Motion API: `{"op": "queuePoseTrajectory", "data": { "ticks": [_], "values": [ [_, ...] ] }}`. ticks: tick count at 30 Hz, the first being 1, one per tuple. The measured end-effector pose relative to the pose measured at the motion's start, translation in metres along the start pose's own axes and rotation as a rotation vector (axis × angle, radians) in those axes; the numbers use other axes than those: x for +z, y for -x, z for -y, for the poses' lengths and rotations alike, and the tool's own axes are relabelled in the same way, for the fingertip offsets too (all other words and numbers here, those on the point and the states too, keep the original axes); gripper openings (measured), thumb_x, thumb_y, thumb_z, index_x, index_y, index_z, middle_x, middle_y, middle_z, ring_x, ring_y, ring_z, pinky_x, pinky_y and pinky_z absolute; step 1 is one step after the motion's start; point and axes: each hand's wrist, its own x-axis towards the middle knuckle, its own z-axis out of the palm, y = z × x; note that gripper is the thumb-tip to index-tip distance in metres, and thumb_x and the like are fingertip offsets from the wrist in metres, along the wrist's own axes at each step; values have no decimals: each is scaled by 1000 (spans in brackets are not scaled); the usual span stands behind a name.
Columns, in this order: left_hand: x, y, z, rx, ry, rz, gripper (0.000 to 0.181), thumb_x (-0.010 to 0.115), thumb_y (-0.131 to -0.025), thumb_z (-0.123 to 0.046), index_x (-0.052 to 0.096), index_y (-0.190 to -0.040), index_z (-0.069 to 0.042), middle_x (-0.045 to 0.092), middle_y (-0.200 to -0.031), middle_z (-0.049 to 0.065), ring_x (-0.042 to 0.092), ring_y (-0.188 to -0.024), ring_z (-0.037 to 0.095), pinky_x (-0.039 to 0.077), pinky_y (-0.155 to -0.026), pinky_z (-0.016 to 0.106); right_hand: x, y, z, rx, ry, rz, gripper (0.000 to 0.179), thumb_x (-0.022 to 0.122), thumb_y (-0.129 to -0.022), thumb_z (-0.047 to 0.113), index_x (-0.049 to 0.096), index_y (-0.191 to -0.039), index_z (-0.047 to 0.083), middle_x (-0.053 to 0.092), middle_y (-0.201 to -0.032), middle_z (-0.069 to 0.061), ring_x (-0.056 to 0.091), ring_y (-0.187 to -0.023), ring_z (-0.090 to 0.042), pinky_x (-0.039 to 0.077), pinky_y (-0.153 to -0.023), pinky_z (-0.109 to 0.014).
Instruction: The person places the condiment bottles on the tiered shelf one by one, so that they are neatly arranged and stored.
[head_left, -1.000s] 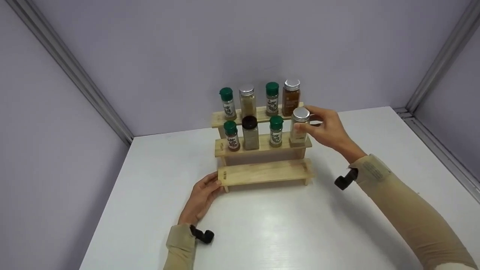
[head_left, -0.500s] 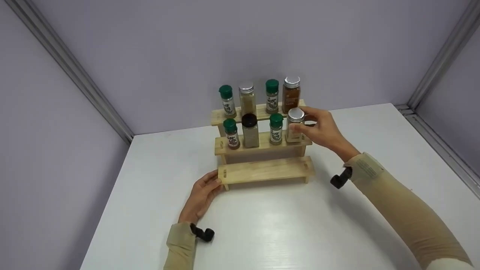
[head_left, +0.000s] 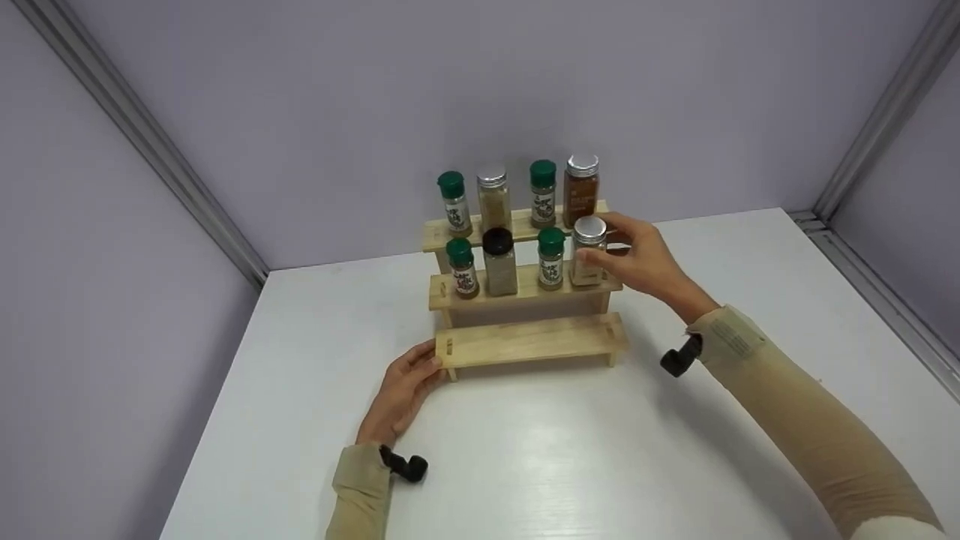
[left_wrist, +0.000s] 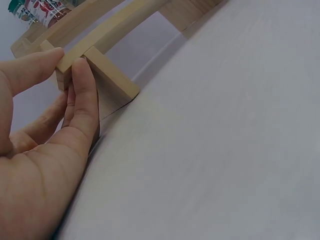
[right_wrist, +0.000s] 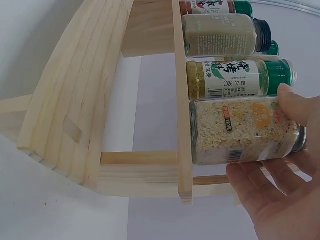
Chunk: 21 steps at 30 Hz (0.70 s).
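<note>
My right hand (head_left: 651, 264) grips a silver-lidded spice jar (right_wrist: 245, 131) of pale granules at the right end of the middle shelf, thumb on one side and fingers on the other. The jar stands upright, its base at the shelf (head_left: 529, 283). Beside it is a green-capped spice bottle (head_left: 550, 262) with a white label. My left hand (head_left: 403, 390) pinches the left end of the lowest shelf of the wooden spice rack (head_left: 525, 343); in the left wrist view the thumb lies on the board (left_wrist: 80, 56) and fingers reach below it.
A black-capped jar (head_left: 499, 266) and another green-capped bottle (head_left: 462, 271) share the middle shelf. Several jars, among them a red-brown one (head_left: 581, 196), line the top shelf. The rack stands on a white table (head_left: 525, 457), close to the back wall (head_left: 360, 135).
My right hand has moved the silver-lidded jar slightly left along the middle shelf, closer to the green-capped bottle. My left hand keeps its hold on the rack.
</note>
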Motion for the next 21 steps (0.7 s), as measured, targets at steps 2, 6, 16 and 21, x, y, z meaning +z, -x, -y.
{"op": "queuePoseTrajectory", "data": {
  "ticks": [2, 6, 16, 21],
  "values": [
    [0, -1, -1, -1, 3, 5, 56, 62, -108, -4, 40, -158, 7, 56, -143, 15, 63, -122, 19, 58, -100, 25, -2, 1, 1, 0, 0, 12, 58, 82, -98, 28, 61, -149, 12, 65, -142, -14, 67, -128, -38, 56, -107, -56],
    [2, -1, -7, -11, -5, 2, 56, 62, -108, -6, 40, -158, 7, 57, -143, 15, 64, -120, 18, 58, -98, 25, -9, 6, 1, -43, 25, 15, 59, 79, -101, 29, 57, -153, 14, 61, -149, -13, 62, -135, -39, 53, -111, -57],
    [0, -2, -54, 127, -433, -92, 61, 70, -106, -17, 44, -161, -9, 50, -159, 13, 57, -140, 32, 51, -115, 46, -43, 39, -29, -183, 306, 10, 67, 72, -105, 33, 44, -164, 18, 43, -168, -11, 36, -156, -41, 35, -120, -72],
    [1, -7, -75, 236, -738, -124, 68, 73, -104, -30, 44, -163, -14, 43, -168, 12, 40, -156, 39, 38, -126, 53, -52, 56, -48, -101, 501, -18, 83, 73, -100, 51, 36, -169, 24, 28, -176, -7, 20, -164, -42, 24, -121, -78]
  ]
}}
